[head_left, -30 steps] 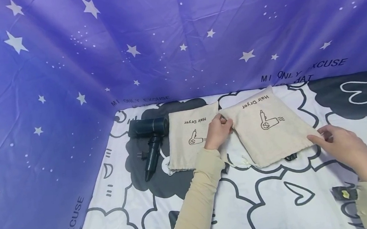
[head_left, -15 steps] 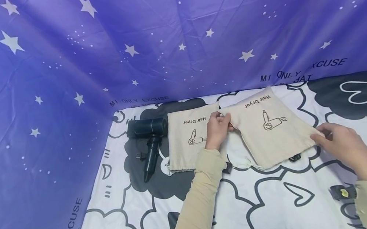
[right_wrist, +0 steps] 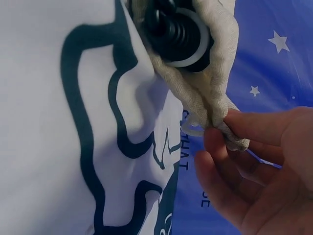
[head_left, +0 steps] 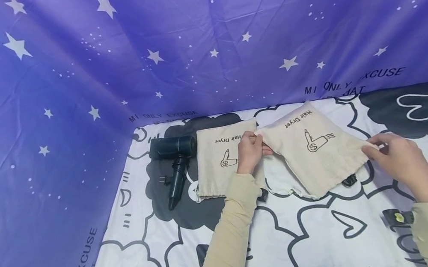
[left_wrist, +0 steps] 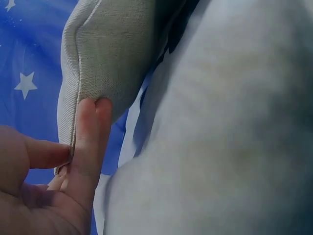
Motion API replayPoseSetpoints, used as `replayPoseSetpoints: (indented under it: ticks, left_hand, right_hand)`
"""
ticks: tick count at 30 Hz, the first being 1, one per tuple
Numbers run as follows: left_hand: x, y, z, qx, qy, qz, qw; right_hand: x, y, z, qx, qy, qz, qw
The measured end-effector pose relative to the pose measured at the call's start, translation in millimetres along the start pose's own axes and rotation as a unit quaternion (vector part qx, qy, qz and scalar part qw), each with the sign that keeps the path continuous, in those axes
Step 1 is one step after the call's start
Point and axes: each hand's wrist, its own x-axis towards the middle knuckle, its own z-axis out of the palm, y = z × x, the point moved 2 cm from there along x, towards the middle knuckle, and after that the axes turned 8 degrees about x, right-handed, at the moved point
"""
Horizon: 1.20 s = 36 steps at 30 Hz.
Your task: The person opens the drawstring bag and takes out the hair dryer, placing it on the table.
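Observation:
A beige cloth drawstring bag (head_left: pixel 297 155) printed "Hair Dryer" is held between both hands on the right. My left hand (head_left: pixel 249 150) pinches its left corner; in the left wrist view, thumb and fingers (left_wrist: pixel 88 142) close on the seam. My right hand (head_left: pixel 398 163) pinches the corner at its mouth, and the right wrist view shows the cloth edge (right_wrist: pixel 230 132) between thumb and fingers. Inside the gaping mouth sits a black object with a pale ring (right_wrist: pixel 188 44) and a coiled black cord, mostly hidden by cloth. Its black end (head_left: pixel 350 180) shows below the bag's mouth in the head view.
A second beige "Hair Dryer" bag (head_left: pixel 214 178) lies flat to the left, partly behind my left forearm. Left of it rests a dark hair dryer (head_left: pixel 176 167) with its plug (head_left: pixel 164 180) beside the handle. A purple starry curtain (head_left: pixel 190 45) rises behind the patterned cloth (head_left: pixel 317 244).
Both hands keep their pinch on the right bag. Its mouth edge has shifted and tilted a little, and more of the black object shows beneath. The left hand moved slightly left.

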Motion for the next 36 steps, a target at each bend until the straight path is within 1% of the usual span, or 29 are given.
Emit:
replayPoseSetpoints:
  ticks: [2, 7, 14, 20, 25, 28, 30, 31, 35, 36]
  left_hand:
    - [-0.8, -1.1, -2.1, 0.03, 0.002, 0.003, 0.9995]
    - [-4.2, -6.1, -9.2, 0.042, 0.004, 0.002, 0.9991]
    - [-10.3, -4.8, -16.3, 0.024, -0.003, 0.023, 0.9995]
    - [-14.6, -5.7, -20.3, -0.007, -0.004, 0.011, 0.9999]
    - [-18.5, -5.0, -24.3, -0.015, -0.007, 0.002, 0.9999]
    - [-22.0, -4.9, -27.8, -0.012, -0.007, -0.002, 0.9999]
    - [-24.4, -4.5, -31.3, 0.017, 0.0, 0.004, 0.9998]
    - [-25.4, -4.7, -32.6, 0.022, 0.001, 0.005, 0.9997]
    - [-30.3, -5.6, -36.6, 0.031, -0.006, 0.006, 0.9995]
    - [-31.6, -5.9, -37.2, 0.024, -0.008, 0.004, 0.9997]
  right_hand:
    - [0.8, -1, 0, 0.003, 0.008, -0.004, 1.0]
    - [0.4, -6, 6, 0.018, 0.026, -0.017, 0.9994]
    - [5.7, -10, 7, 0.02, 0.051, -0.032, 0.998]
    - [14.4, -13, 6, 0.021, 0.063, -0.046, 0.9967]
    - [20.7, -14, 6, 0.027, 0.061, -0.047, 0.9966]
    - [24.5, -15, 7, 0.031, 0.06, -0.045, 0.9967]
    - [27.1, -17, 7, 0.034, 0.067, -0.048, 0.996]
    - [28.5, -17, 7, 0.035, 0.07, -0.049, 0.9958]
    - [33.6, -20, 9, 0.037, 0.087, -0.054, 0.994]
    - [34.7, -20, 9, 0.037, 0.089, -0.055, 0.9938]
